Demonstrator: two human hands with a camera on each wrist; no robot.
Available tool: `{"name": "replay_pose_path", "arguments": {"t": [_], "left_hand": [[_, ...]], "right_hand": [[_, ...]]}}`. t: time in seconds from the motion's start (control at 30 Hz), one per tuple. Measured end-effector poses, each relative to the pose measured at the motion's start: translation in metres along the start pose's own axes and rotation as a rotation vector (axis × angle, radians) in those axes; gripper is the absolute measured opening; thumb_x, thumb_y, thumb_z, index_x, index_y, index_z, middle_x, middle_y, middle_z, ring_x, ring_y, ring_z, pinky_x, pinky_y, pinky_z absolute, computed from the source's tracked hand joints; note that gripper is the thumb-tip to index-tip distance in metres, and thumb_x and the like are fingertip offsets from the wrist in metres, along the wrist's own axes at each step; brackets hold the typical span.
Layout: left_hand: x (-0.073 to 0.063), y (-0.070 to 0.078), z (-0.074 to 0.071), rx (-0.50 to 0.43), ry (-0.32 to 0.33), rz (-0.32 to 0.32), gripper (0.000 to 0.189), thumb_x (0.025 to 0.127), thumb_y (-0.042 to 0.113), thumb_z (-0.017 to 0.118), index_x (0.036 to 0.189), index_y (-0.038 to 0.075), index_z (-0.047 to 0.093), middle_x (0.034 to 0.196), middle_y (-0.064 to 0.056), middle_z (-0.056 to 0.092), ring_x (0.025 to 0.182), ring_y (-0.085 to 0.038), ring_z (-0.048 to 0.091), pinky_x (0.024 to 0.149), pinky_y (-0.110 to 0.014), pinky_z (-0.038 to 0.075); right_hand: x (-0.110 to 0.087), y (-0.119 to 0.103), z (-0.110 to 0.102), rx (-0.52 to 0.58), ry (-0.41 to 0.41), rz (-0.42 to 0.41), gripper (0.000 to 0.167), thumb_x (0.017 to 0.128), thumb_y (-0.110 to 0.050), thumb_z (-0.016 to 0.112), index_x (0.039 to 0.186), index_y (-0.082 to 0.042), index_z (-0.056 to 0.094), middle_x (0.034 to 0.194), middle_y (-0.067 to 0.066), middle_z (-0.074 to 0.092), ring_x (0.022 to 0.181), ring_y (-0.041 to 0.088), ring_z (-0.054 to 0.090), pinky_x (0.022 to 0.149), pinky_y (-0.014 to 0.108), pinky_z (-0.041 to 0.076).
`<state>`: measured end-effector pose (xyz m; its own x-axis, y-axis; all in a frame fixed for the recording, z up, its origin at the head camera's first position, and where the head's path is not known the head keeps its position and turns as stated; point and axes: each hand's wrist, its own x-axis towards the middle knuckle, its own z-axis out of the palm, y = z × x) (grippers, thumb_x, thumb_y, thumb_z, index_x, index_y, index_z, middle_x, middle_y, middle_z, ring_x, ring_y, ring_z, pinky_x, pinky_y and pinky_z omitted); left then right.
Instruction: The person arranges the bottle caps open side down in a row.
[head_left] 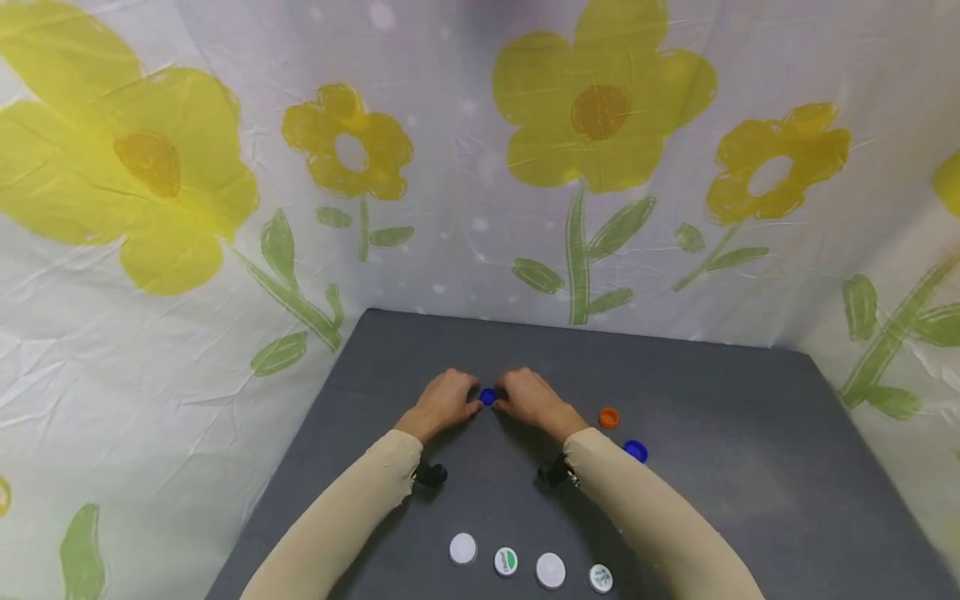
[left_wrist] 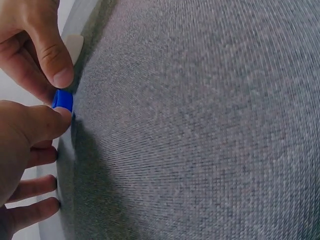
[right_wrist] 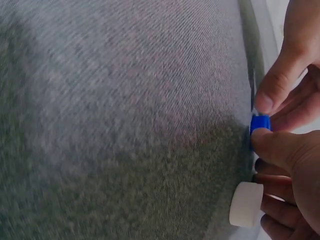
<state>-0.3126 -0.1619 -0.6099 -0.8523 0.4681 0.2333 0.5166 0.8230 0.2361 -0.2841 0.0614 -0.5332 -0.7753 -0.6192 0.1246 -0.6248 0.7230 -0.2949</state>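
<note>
A small blue bottle cap (head_left: 487, 397) sits on the dark grey table, between my two hands. From its left side my left hand (head_left: 445, 402) pinches it with thumb and fingertips. My right hand (head_left: 531, 398) has the cap's right side between its thumb and fingers. In the left wrist view both thumbs touch the blue cap (left_wrist: 63, 100), seen edge-on. The right wrist view has the same cap (right_wrist: 260, 122) under the right thumb, with the left thumb tip against its other end. Part of its rim is hidden by the fingers.
An orange cap (head_left: 608, 417) and a larger blue cap (head_left: 635, 451) lie right of my right hand. Nearer me, several white caps form a row, among them one with a green print (head_left: 506, 562). A flower-patterned curtain (head_left: 450, 208) surrounds the table (head_left: 750, 433).
</note>
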Motion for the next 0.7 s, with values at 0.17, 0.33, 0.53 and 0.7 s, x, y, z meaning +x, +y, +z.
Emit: {"name": "replay_pose_path", "arguments": {"t": [0.17, 0.33, 0.53, 0.7], "left_hand": [[-0.001, 0.007, -0.002, -0.04, 0.021, 0.001, 0.019, 0.093, 0.031, 0.088, 0.106, 0.018, 0.085, 0.096, -0.001, 0.082, 0.088, -0.023, 0.077, 0.077, -0.045, 0.062], [-0.011, 0.034, -0.034, -0.073, 0.015, -0.024, 0.019, 0.096, 0.025, 0.086, 0.111, 0.015, 0.086, 0.102, -0.005, 0.084, 0.095, -0.027, 0.078, 0.085, -0.048, 0.062], [-0.005, 0.007, 0.002, -0.116, 0.068, 0.003, 0.024, 0.094, 0.029, 0.087, 0.116, 0.018, 0.086, 0.106, -0.002, 0.084, 0.097, -0.027, 0.078, 0.087, -0.049, 0.062], [-0.015, 0.031, -0.029, -0.103, 0.098, 0.041, 0.024, 0.094, 0.023, 0.087, 0.115, 0.013, 0.086, 0.107, -0.006, 0.084, 0.096, -0.03, 0.076, 0.086, -0.052, 0.061]], "right_hand": [[0.0, -0.01, -0.002, -0.021, -0.013, 0.071, 0.019, 0.095, -0.017, 0.086, 0.081, -0.012, 0.075, 0.083, 0.005, 0.076, 0.077, 0.024, 0.072, 0.072, 0.044, 0.057], [0.001, -0.012, -0.002, 0.002, -0.008, 0.093, 0.015, 0.098, -0.017, 0.083, 0.084, -0.011, 0.079, 0.086, 0.004, 0.078, 0.077, 0.022, 0.073, 0.073, 0.044, 0.059], [0.003, 0.006, 0.01, 0.004, 0.004, 0.058, 0.016, 0.102, -0.025, 0.08, 0.091, -0.013, 0.082, 0.09, 0.001, 0.08, 0.079, 0.018, 0.073, 0.072, 0.041, 0.058], [-0.007, -0.013, -0.011, 0.01, -0.004, 0.071, 0.008, 0.1, -0.018, 0.082, 0.099, -0.011, 0.084, 0.1, 0.005, 0.082, 0.09, 0.025, 0.078, 0.08, 0.044, 0.062]]}}
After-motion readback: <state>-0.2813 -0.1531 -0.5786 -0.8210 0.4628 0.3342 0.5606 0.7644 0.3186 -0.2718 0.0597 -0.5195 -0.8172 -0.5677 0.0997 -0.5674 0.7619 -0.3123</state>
